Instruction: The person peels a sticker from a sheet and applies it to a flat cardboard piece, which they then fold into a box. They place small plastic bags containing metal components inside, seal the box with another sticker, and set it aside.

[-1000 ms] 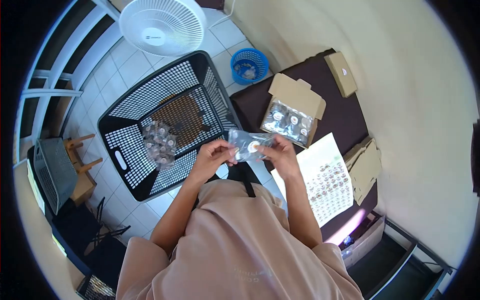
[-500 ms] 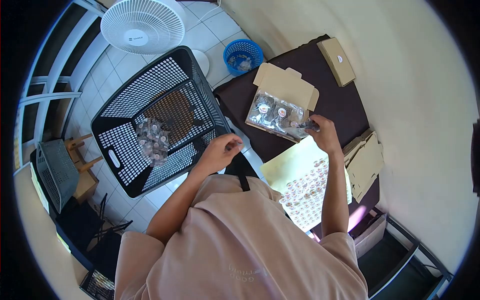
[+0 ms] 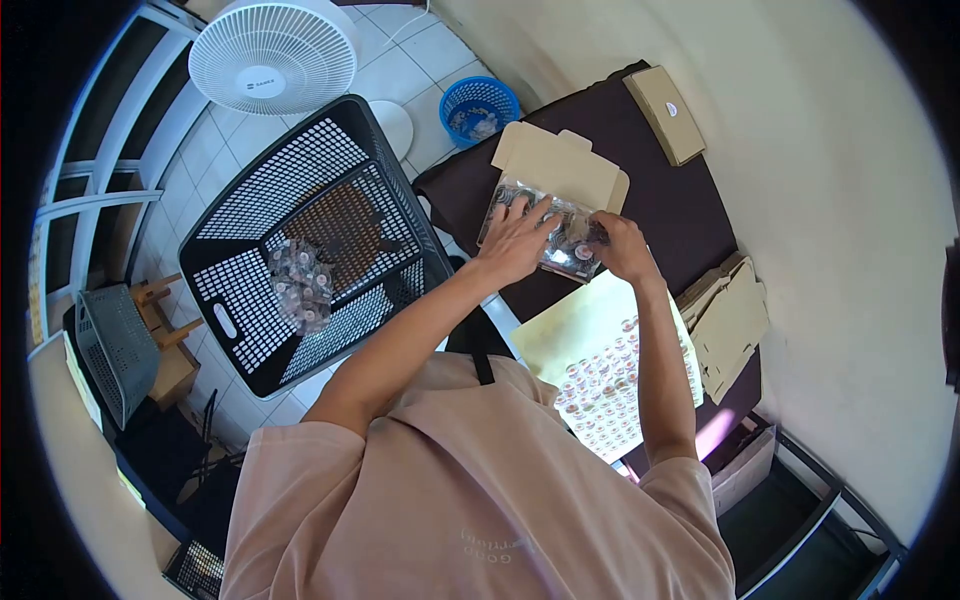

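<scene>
An open cardboard box (image 3: 562, 166) lies on the dark table, its lid folded back. Clear-wrapped packs (image 3: 568, 258) with round stickers fill it. My left hand (image 3: 516, 243) lies over the packs at the box's left part, fingers spread. At the right end of the box my right hand (image 3: 622, 246) has its fingers bent together around a clear-wrapped pack, whose far part is hidden. Below the box is a pale sheet (image 3: 540, 343) with rows of round stickers.
A black basket (image 3: 228, 320) with a heap of small wrapped items (image 3: 300, 286) stands left. Behind are a white fan (image 3: 270, 60) and a blue bin (image 3: 478, 108). A closed box (image 3: 664, 116) and flattened cardboard (image 3: 728, 335) lie on the table's right side.
My left hand has moved from beside the basket up and right onto the packs in the box. My right hand has shifted slightly left and up at the box's right end.
</scene>
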`<state>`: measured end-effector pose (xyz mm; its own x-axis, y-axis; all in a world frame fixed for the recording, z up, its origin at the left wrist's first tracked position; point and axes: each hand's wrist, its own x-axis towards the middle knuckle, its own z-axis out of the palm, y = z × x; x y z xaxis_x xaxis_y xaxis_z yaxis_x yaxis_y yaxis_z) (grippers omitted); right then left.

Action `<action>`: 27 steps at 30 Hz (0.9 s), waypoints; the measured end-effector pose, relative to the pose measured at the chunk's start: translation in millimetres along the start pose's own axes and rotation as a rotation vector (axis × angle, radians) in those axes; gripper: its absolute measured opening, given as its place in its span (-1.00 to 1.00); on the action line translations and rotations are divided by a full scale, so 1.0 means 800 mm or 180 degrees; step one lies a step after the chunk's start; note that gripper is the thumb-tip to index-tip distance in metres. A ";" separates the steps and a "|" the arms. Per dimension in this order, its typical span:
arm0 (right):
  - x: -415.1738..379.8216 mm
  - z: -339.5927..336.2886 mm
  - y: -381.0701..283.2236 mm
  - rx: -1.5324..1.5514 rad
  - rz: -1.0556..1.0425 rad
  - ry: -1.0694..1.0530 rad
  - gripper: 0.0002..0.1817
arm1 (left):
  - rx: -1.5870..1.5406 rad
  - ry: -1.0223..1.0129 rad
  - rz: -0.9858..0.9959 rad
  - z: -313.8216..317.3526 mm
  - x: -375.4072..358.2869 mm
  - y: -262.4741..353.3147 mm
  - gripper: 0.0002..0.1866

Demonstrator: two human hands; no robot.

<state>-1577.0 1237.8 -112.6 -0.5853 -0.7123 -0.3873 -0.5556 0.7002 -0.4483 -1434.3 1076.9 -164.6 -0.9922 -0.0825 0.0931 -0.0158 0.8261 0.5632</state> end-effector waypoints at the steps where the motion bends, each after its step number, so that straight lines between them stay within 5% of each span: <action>1: 0.001 0.002 0.002 0.0040 -0.0100 0.0102 -0.52 | 0.0130 -0.0136 -0.0008 0.002 0.002 -0.003 -0.48; 15: -0.001 0.021 -0.003 -0.0137 -0.0161 0.0044 -0.56 | 0.0404 -0.0215 0.0161 -0.002 -0.006 -0.010 -0.45; 18: 0.000 0.013 -0.004 -0.0041 -0.0057 0.0119 -0.56 | 0.0193 -0.0138 0.0227 -0.010 -0.015 0.008 -0.55; 21: -0.001 0.013 -0.003 -0.0009 -0.0120 0.0225 -0.59 | -0.0443 -0.0548 0.0933 0.003 -0.023 0.020 -0.73; 27: 0.004 0.019 0.000 0.0009 -0.0130 0.0470 -0.71 | -0.0092 -0.0696 0.0712 0.024 -0.029 0.032 -0.69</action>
<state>-1570.0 1234.4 -125.7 -0.6428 -0.7255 -0.2460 -0.5792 0.6704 -0.4638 -1414.4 1110.6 -168.3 -0.9738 0.2239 0.0402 0.2062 0.7939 0.5720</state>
